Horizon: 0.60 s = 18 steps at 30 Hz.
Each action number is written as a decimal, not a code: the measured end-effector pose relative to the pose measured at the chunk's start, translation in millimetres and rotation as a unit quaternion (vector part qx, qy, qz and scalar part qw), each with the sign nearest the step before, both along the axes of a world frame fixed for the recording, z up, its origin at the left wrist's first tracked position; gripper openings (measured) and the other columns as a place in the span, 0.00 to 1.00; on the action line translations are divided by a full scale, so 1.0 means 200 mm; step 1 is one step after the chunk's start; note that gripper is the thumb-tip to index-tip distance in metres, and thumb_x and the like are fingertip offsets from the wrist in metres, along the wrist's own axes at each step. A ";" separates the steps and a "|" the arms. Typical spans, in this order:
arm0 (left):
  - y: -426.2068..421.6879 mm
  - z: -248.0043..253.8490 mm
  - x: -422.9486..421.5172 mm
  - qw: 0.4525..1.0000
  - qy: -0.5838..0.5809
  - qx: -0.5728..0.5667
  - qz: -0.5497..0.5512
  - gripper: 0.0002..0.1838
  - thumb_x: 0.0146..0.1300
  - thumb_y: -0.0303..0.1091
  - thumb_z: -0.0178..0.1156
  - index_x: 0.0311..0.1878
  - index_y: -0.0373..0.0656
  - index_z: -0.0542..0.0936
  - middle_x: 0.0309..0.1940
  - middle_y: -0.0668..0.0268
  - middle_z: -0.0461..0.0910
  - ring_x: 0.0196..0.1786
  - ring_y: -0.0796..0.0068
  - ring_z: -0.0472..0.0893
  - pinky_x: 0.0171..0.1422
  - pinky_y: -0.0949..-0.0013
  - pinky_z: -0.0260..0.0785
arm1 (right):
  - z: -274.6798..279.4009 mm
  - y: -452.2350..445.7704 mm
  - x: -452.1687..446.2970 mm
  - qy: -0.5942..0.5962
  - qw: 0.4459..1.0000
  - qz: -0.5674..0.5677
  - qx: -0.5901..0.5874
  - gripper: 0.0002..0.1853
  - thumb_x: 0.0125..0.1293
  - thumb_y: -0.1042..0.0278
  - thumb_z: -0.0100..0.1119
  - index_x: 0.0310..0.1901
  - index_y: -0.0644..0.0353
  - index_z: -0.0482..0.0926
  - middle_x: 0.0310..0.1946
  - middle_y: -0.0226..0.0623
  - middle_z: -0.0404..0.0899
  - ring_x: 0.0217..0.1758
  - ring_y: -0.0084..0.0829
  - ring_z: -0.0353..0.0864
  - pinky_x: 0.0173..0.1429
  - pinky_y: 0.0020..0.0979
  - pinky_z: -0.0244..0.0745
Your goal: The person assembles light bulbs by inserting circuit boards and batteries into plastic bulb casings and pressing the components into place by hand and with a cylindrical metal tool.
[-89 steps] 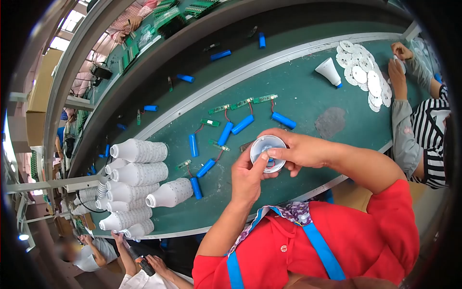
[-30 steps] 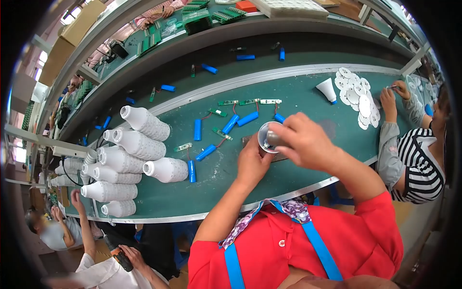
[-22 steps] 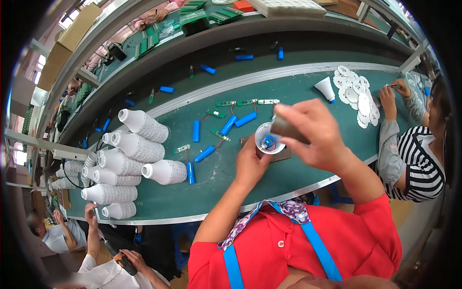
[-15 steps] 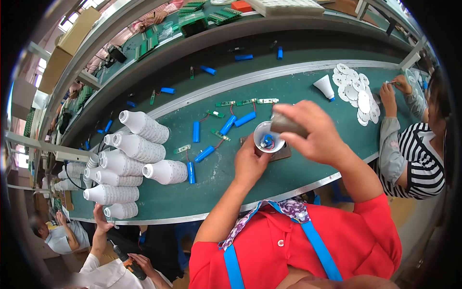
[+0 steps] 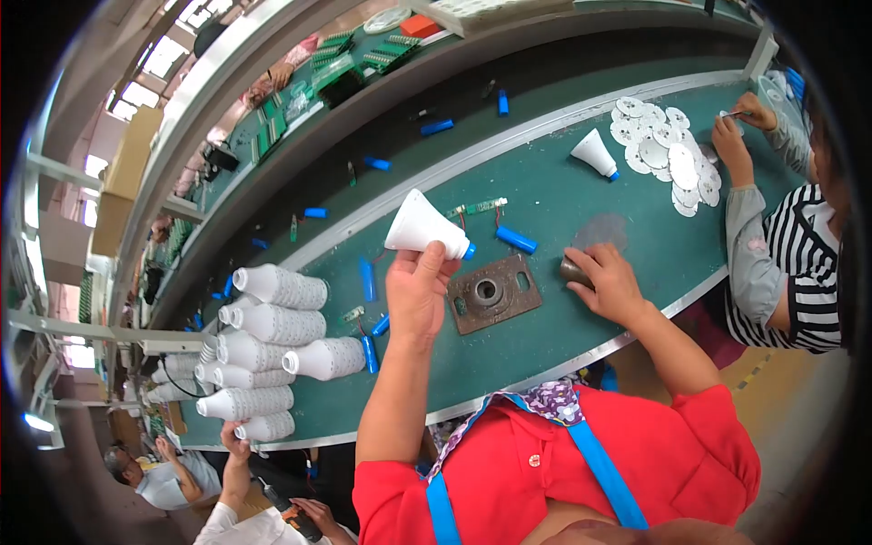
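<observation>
My left hand point(image 5: 418, 289) is closed round the narrow end of a white cone-shaped housing point(image 5: 420, 223), lifted above the bench with its wide mouth to the upper left and a blue tip at the lower right. Between my hands lies a rusty metal plate point(image 5: 493, 293) with a raised ring in its middle. My right hand point(image 5: 607, 283), low over the bench right of the plate, has its fingers round a dark metal cylinder point(image 5: 574, 271). Blue cylinders point(image 5: 516, 239) wired to green circuit boards point(image 5: 479, 207) lie behind and left of the plate, some hidden by the raised housing.
Stacked white housings point(image 5: 282, 324) stand at the left. Another white cone point(image 5: 595, 153) lies near a pile of white discs point(image 5: 668, 154) at the right. A co-worker in stripes point(image 5: 787, 263) sits at the right; another holds a power drill point(image 5: 289, 513) at the lower left.
My left hand has lifted the white housing off the metal plate and moved left, tipping it sideways. My right hand has moved right and down to the bench with the metal cylinder.
</observation>
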State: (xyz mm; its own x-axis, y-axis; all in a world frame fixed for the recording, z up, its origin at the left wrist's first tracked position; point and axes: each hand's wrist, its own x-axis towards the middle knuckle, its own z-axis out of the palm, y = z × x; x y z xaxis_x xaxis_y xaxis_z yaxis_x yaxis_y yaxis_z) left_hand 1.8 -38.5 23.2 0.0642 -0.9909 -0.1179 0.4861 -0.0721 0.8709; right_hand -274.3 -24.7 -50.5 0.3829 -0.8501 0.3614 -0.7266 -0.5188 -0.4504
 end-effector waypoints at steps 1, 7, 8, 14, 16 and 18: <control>-0.03 -0.02 -0.02 1.000 0.010 0.005 -0.021 0.19 0.63 0.30 0.57 0.55 0.36 0.68 0.49 0.58 0.76 0.47 0.70 0.77 0.49 0.70 0.72 | -0.01 0.00 -0.01 -0.008 1.000 -0.001 -0.001 0.27 0.46 0.67 0.67 0.51 0.56 0.74 0.35 0.40 0.72 0.39 0.42 0.71 0.43 0.38 0.69; -0.23 -0.10 -0.41 0.982 -0.093 0.096 -0.136 0.21 0.59 0.33 0.62 0.52 0.36 0.70 0.42 0.65 0.77 0.39 0.81 0.77 0.38 0.78 0.69 | -0.04 0.00 -0.13 -0.070 0.997 0.003 0.014 0.27 0.49 0.63 0.66 0.52 0.58 0.72 0.41 0.42 0.74 0.46 0.44 0.71 0.50 0.40 0.67; -0.28 -0.15 -0.48 0.967 -0.151 0.120 -0.169 0.21 0.56 0.33 0.64 0.50 0.34 0.71 0.43 0.65 0.78 0.41 0.79 0.78 0.41 0.77 0.70 | -0.04 -0.02 -0.17 -0.090 0.996 -0.024 0.009 0.26 0.51 0.64 0.65 0.53 0.58 0.72 0.40 0.41 0.74 0.45 0.42 0.72 0.49 0.38 0.68; -0.56 -0.42 -1.01 0.877 -0.397 -0.059 -0.264 0.27 0.48 0.36 0.68 0.49 0.33 0.72 0.41 0.53 0.80 0.40 0.67 0.82 0.43 0.68 0.74 | -0.11 -0.14 -0.40 -0.354 0.895 -0.199 0.183 0.21 0.63 0.67 0.56 0.57 0.62 0.67 0.34 0.38 0.77 0.35 0.28 0.76 0.40 0.29 0.71; -0.59 -0.37 -1.14 0.874 -0.421 -0.081 -0.228 0.26 0.48 0.36 0.68 0.49 0.32 0.73 0.43 0.52 0.80 0.39 0.67 0.83 0.43 0.68 0.74 | -0.13 -0.21 -0.43 -0.376 0.887 -0.216 0.158 0.22 0.65 0.68 0.53 0.59 0.62 0.63 0.33 0.36 0.77 0.32 0.24 0.76 0.38 0.26 0.71; -0.65 -0.36 -1.19 0.909 -0.343 -0.123 -0.204 0.23 0.50 0.34 0.66 0.49 0.34 0.73 0.42 0.54 0.81 0.37 0.68 0.82 0.42 0.69 0.74 | -0.14 -0.26 -0.48 -0.368 0.890 -0.227 0.146 0.25 0.66 0.67 0.53 0.62 0.61 0.59 0.33 0.37 0.77 0.32 0.24 0.75 0.39 0.27 0.71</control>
State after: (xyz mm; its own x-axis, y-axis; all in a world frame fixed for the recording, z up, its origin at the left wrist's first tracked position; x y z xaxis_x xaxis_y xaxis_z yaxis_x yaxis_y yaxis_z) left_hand -235.8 -167.5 -49.6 -0.3390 -0.9399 0.0406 -0.2000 0.1141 0.9731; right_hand -369.8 -77.1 -78.7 -0.2735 -0.9554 0.1114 -0.2846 -0.0302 -0.9582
